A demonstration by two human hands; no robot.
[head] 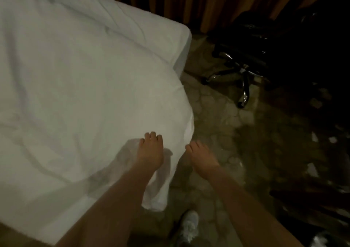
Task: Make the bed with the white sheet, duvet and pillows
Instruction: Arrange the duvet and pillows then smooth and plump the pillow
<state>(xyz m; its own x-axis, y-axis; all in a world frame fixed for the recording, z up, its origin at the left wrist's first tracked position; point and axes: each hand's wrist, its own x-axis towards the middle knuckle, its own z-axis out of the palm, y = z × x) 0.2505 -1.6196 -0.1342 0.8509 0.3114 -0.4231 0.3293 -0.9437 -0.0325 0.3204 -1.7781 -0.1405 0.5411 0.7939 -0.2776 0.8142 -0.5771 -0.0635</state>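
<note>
Patterned carpet (217, 117), rumpled puffy duvet (79, 87)

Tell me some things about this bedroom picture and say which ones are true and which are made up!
1. The duvet on the bed is white. True.
2. The left hand is over the duvet near the bed's corner. True.
3. The right hand is holding a pillow. False: it holds nothing and hangs over the floor beside the bed.
4. An office chair with a shiny wheeled base stands past the bed. True.
5. The curtain behind the bed is blue. False: it looks orange-brown.
6. The person is barefoot. False: a light-coloured shoe shows at the bottom.
</note>
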